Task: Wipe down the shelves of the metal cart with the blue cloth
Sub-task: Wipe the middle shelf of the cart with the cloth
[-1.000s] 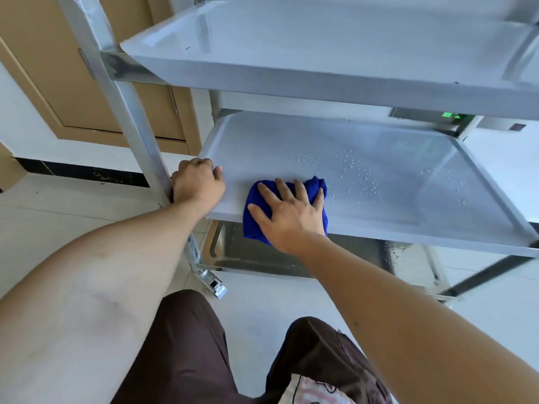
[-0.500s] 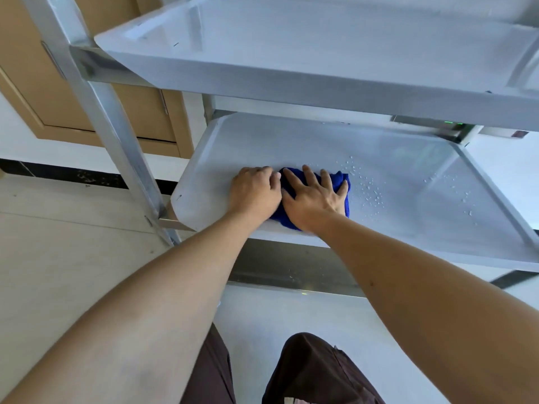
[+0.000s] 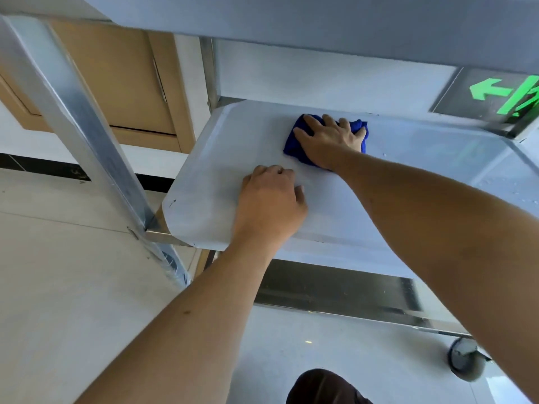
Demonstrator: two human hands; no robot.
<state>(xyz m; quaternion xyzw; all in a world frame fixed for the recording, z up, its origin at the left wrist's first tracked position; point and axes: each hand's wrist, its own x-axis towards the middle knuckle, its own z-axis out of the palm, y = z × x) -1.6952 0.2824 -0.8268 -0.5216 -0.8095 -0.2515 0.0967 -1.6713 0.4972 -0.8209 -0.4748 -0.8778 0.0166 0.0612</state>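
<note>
The blue cloth [image 3: 292, 144] lies bunched at the far side of the metal cart's middle shelf [image 3: 207, 176]. My right hand [image 3: 329, 139] presses down on it with fingers spread flat, covering most of it. My left hand [image 3: 271, 202] rests on the bare shelf nearer the front edge, its fingers curled under and holding nothing. The top shelf [image 3: 320, 21] hangs just above both hands. Below them the bottom shelf [image 3: 335, 290] shows dark and shiny.
The cart's slanted metal post [image 3: 73, 118] stands at the left. A caster wheel [image 3: 465, 363] sits on the pale floor at lower right. A wooden door [image 3: 116, 77] and a green exit sign [image 3: 501, 94] are behind the cart. My knee [image 3: 323, 386] is at the bottom.
My right hand pushed the cloth from the shelf's front edge to its far side. My left hand left the corner post and now rests on the shelf. The droplets there are gone.
</note>
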